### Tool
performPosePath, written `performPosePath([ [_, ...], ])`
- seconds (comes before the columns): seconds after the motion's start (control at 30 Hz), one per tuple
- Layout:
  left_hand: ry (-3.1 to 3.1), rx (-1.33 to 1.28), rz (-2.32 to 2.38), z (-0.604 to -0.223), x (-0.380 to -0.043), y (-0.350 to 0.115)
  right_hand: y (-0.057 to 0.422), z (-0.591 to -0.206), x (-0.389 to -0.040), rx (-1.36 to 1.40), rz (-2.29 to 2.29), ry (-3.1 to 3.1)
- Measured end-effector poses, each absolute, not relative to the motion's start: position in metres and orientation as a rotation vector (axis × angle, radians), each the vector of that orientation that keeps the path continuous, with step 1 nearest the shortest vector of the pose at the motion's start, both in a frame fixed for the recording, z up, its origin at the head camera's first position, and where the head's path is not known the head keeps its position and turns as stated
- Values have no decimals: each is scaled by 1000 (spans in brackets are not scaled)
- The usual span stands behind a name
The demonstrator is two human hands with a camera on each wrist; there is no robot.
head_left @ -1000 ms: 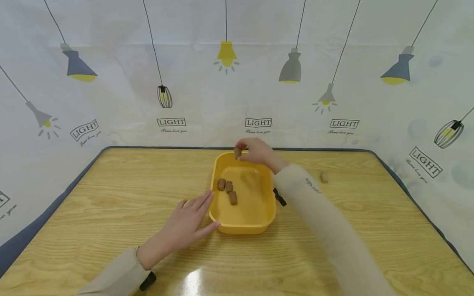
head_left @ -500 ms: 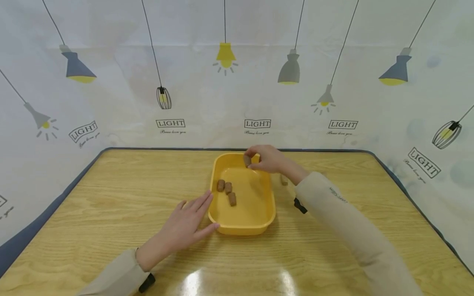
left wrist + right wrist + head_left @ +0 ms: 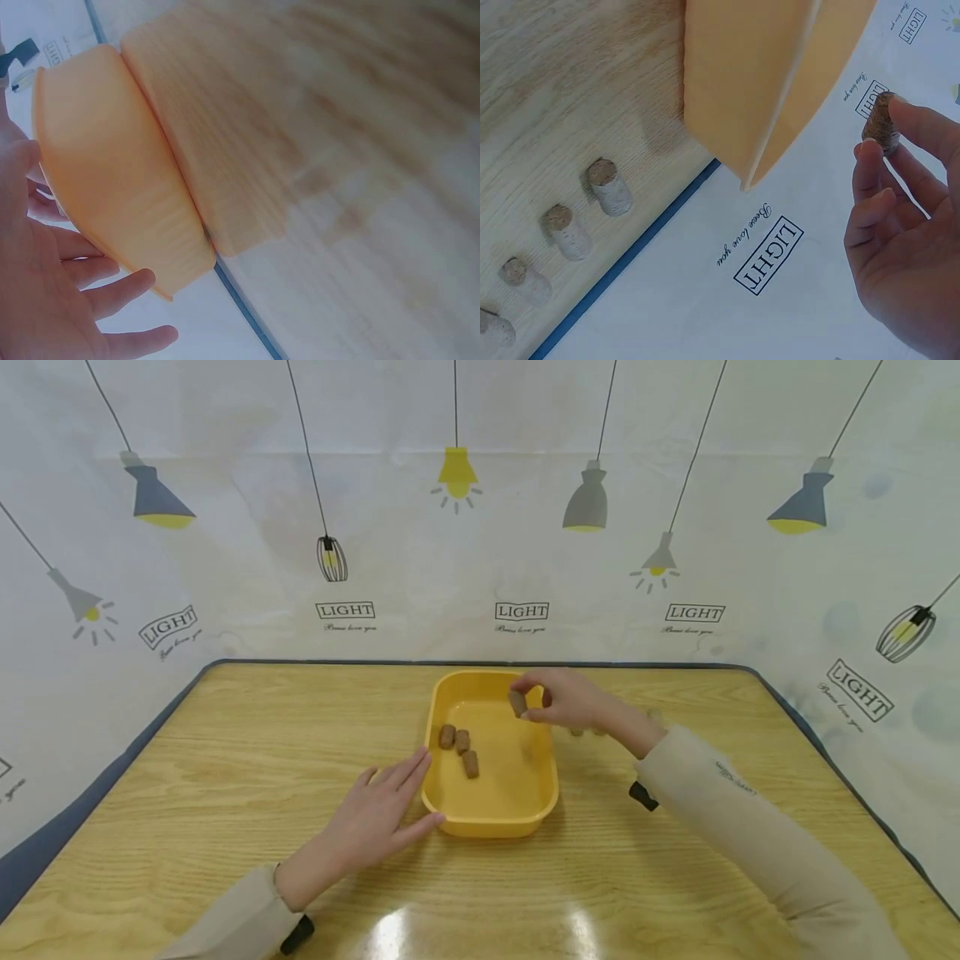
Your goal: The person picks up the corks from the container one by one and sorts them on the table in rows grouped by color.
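Observation:
My right hand (image 3: 577,697) pinches a brown cork (image 3: 517,703) between thumb and fingers, up over the far right part of a yellow plastic tub (image 3: 510,793). The right wrist view shows the same cork (image 3: 881,124) held upright but slightly tilted at the fingertips. Inside the tub, toward its left side, lie three corks (image 3: 470,764) close together. My left hand (image 3: 375,814) rests with spread, straight fingers against the tub's left rim and near left corner. From the left wrist, the tub's outer wall (image 3: 120,165) shows beside those fingers.
Right of the tub, several more corks (image 3: 610,187) stand in a row on the wooden table (image 3: 285,735); in the head view my right forearm partly hides them. A white printed backdrop (image 3: 420,552) rises behind the table's far edge.
My right hand has moved right and nearer with the cork, from the tub's far rim. Corks on the table right of the tub have come partly into view. The left hand stays put.

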State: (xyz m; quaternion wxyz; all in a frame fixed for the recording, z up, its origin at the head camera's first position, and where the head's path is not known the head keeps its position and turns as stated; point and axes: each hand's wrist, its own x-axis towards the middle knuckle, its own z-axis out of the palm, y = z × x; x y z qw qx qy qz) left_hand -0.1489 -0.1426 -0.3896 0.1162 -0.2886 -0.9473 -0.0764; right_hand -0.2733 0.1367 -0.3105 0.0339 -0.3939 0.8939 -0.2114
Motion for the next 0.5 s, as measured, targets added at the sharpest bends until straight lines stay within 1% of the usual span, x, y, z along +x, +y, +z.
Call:
performPosePath([
  [0.5,-2782,-845,-222,-389,-149,-143,177,-315,-259,-1218,-769,2741],
])
